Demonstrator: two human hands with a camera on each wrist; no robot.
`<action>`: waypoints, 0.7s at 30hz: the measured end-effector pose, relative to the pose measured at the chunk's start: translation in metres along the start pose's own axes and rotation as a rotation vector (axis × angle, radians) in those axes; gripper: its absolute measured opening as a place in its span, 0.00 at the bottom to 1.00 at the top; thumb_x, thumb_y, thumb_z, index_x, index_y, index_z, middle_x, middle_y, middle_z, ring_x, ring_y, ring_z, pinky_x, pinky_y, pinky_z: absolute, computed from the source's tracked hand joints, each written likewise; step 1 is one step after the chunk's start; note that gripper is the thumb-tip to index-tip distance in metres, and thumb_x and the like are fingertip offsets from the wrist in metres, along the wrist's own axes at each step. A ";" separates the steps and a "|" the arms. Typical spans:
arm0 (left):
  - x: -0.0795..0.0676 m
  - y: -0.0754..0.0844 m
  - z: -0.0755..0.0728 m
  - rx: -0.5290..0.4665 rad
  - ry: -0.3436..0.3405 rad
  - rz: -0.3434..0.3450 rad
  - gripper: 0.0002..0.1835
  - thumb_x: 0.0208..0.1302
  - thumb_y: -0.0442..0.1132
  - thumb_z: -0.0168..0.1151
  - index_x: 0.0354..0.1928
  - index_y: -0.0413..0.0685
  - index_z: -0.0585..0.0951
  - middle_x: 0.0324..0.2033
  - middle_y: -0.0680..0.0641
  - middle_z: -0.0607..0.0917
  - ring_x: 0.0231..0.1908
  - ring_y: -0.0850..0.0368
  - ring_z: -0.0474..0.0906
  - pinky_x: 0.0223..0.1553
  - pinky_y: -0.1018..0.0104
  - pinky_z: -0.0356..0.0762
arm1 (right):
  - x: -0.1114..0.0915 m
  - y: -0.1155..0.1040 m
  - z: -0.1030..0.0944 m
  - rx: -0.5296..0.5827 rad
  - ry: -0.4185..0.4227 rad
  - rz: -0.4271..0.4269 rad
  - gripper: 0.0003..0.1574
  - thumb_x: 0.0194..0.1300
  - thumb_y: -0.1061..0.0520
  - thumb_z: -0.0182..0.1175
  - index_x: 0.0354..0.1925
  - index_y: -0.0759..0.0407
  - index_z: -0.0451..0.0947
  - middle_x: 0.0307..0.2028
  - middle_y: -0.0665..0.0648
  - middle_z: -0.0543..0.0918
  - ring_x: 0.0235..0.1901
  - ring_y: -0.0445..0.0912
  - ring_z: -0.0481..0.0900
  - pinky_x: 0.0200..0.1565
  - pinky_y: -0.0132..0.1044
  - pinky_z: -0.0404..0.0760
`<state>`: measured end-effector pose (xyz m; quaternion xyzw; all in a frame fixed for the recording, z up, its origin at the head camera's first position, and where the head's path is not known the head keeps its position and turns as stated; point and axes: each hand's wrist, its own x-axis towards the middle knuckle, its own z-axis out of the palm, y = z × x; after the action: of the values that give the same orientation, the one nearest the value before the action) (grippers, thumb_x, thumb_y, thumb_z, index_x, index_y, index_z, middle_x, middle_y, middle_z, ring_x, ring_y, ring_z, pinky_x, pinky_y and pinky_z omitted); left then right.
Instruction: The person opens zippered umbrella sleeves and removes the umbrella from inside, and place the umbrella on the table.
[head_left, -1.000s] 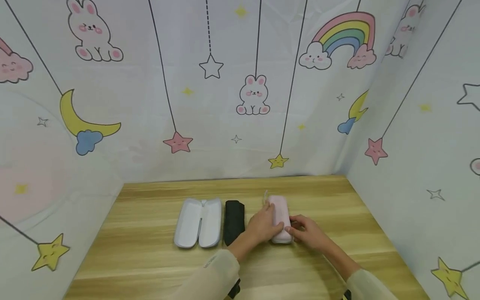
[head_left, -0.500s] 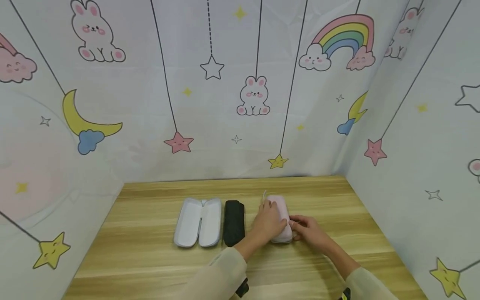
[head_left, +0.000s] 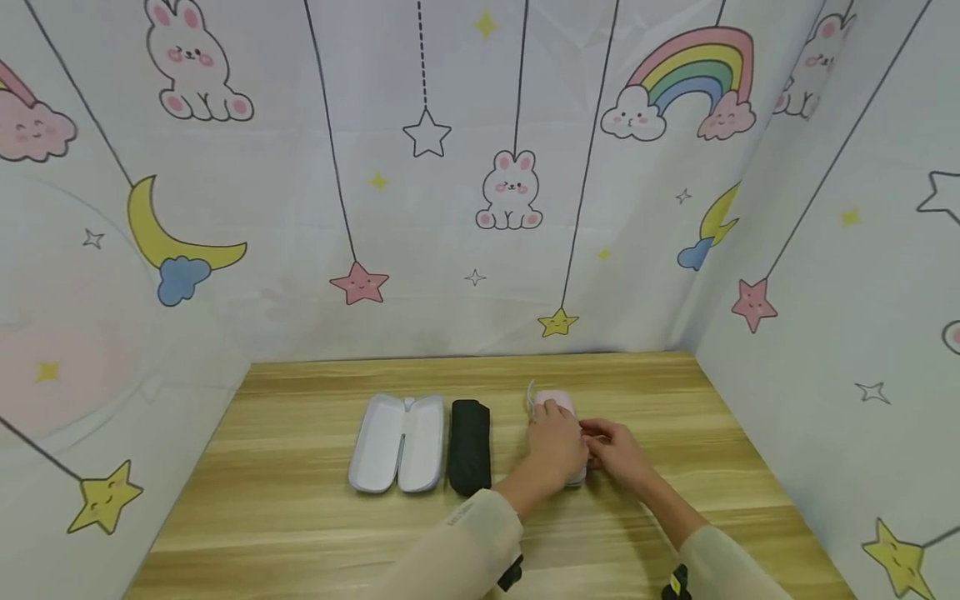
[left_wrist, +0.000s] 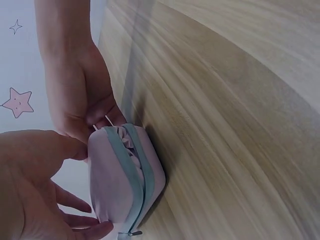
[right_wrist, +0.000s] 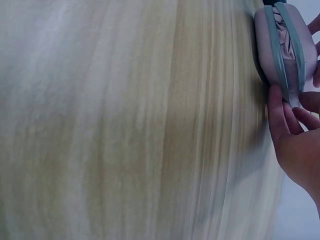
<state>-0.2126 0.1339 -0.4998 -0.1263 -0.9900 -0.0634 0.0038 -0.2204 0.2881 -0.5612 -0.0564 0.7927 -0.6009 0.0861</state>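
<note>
A small pink zip case (head_left: 553, 397) lies on the wooden table (head_left: 637, 558). My left hand (head_left: 557, 440) holds it from above, thumb and fingers spread along its sides. In the left wrist view its teal-edged zipper (left_wrist: 131, 172) is partly parted, and bunched pink fabric (left_wrist: 131, 147) shows in the gap. A small zipper pull (left_wrist: 134, 233) hangs near the left fingertips. At the case's right side, my right hand (head_left: 621, 454) pinches its edge between thumb and fingers, by the end of the zipper in the right wrist view. A white cord (head_left: 531, 390) sticks out at the far end.
Left of the pink case lies a black folded pouch-like bundle (head_left: 470, 446). Beyond it an open white hard case (head_left: 375, 450) shows its pale inside. A printed curtain (head_left: 420, 317) bounds the table's back and sides.
My left hand has slid right and farther over the pink case, covering more of its top. The right hand stays at the right side, shifted only slightly.
</note>
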 end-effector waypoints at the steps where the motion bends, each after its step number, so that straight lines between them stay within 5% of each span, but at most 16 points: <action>1: 0.000 0.001 0.000 0.011 -0.009 -0.006 0.34 0.67 0.59 0.57 0.62 0.37 0.75 0.52 0.40 0.75 0.53 0.48 0.71 0.42 0.63 0.80 | 0.001 0.000 0.000 -0.008 0.005 -0.002 0.23 0.74 0.67 0.50 0.65 0.73 0.69 0.52 0.70 0.79 0.43 0.48 0.84 0.39 0.43 0.86; 11: -0.001 0.017 0.003 0.103 -0.056 -0.069 0.39 0.66 0.61 0.57 0.69 0.38 0.70 0.68 0.33 0.66 0.65 0.41 0.64 0.56 0.58 0.75 | 0.007 -0.001 0.001 -0.115 0.065 -0.016 0.24 0.70 0.67 0.55 0.62 0.71 0.73 0.49 0.66 0.82 0.43 0.46 0.84 0.36 0.36 0.83; 21: 0.002 0.024 0.012 0.236 -0.054 -0.052 0.35 0.70 0.59 0.53 0.69 0.43 0.71 0.67 0.32 0.68 0.65 0.39 0.66 0.57 0.57 0.76 | 0.009 0.009 0.004 -0.196 0.127 -0.056 0.27 0.63 0.72 0.57 0.62 0.71 0.74 0.48 0.66 0.83 0.42 0.46 0.84 0.38 0.33 0.82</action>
<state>-0.2086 0.1586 -0.5085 -0.1010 -0.9932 0.0570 -0.0097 -0.2280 0.2853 -0.5711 -0.0486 0.8497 -0.5249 0.0130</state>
